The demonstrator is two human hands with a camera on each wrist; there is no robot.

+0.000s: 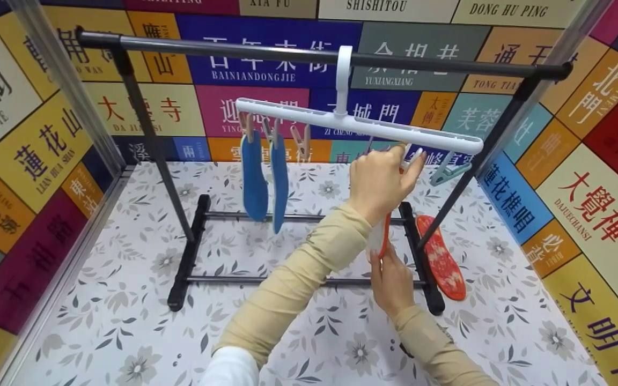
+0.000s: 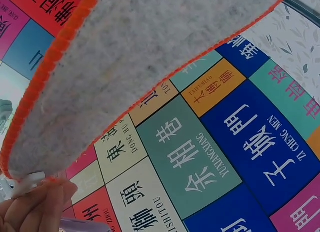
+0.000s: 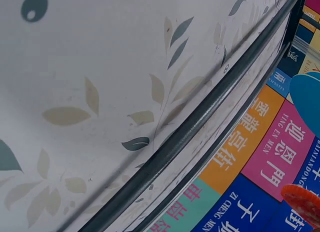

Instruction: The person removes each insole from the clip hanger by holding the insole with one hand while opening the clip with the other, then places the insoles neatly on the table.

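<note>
My left hand (image 1: 384,179) is just under the right half of a white hanger (image 1: 362,126), its fingers pinching a pale clothespin (image 2: 31,183) at the top end of an insole. That insole (image 2: 120,67) has a grey felt underside and orange stitched edging. My right hand (image 1: 393,281) grips its lower end from below. Two blue insoles (image 1: 255,179) hang from clothespins on the hanger's left half. Another insole, red and white (image 1: 442,260), lies on the table by the rack's right foot. In the right wrist view only an orange-red insole edge (image 3: 302,204) shows; the hand is out of sight.
The hanger hooks over the top bar (image 1: 234,49) of a black rack standing on a leaf-patterned tabletop (image 1: 137,332). A bare pink clothespin (image 1: 301,142) and a green one (image 1: 450,171) hang from the hanger. Printed panels (image 1: 41,145) wall in the back and sides.
</note>
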